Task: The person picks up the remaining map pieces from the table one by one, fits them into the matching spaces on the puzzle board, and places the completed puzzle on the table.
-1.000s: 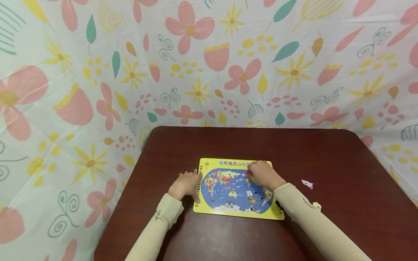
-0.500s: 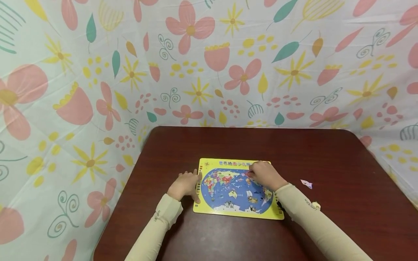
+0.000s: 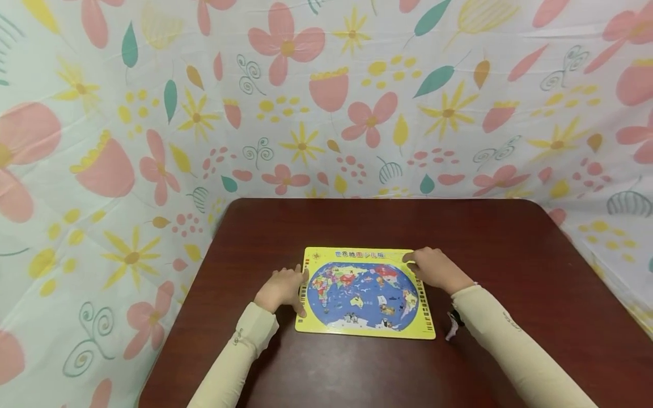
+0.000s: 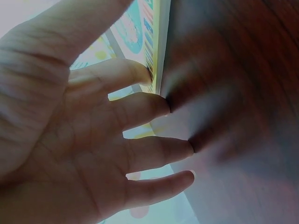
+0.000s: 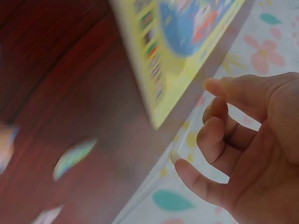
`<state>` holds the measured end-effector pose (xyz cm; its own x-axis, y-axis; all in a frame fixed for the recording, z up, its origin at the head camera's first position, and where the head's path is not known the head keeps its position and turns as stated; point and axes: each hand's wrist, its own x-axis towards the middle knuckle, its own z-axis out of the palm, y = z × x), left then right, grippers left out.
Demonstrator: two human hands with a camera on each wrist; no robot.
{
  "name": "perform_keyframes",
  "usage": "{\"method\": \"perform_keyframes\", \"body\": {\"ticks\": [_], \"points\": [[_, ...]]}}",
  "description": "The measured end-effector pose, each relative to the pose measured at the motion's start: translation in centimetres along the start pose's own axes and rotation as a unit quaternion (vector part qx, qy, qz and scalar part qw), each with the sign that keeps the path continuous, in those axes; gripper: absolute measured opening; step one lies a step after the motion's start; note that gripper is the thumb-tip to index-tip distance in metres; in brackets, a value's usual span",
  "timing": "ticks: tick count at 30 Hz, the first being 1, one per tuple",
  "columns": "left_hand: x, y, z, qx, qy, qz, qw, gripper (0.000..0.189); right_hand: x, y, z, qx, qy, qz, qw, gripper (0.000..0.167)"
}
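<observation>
A yellow-framed world map puzzle board lies flat on the table, its blue oval map facing up. At its left edge rests my left hand, fingers spread; in the left wrist view one fingertip touches the board's border and others reach down to the tabletop. My right hand hovers by the board's top right corner. Its fingers are loosely bent with nothing between them in the right wrist view. A small colourful loose piece lies on the table, blurred, right of the board.
The dark brown table has a floral cloth hanging behind and at the left. Two more blurred loose pieces, one pale and one orange, lie at the edge of the right wrist view. A sleeve hides part of the table's right side.
My right hand has left the upper right of the map and moved right, past the board's corner, uncovering the red piece there. My left hand stays at the left edge. The view has shifted slightly.
</observation>
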<state>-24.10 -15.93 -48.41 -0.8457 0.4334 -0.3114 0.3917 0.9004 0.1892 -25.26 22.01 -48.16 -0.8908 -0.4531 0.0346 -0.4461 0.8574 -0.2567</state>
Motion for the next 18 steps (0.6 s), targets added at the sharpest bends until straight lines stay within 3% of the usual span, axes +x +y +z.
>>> {"method": "perform_keyframes", "body": {"ticks": [12,18], "points": [[-0.2,-0.1,-0.3,-0.002,0.005,0.001,1.0000,0.106,-4.3,4.3,-1.9,-0.027,0.028,0.011,0.9992,0.014],[-0.3,0.0,-0.1,-0.016,0.003,0.005,0.9999,0.106,-6.0,6.1,-2.5,-0.037,0.026,0.037,0.9983,0.022]]}}
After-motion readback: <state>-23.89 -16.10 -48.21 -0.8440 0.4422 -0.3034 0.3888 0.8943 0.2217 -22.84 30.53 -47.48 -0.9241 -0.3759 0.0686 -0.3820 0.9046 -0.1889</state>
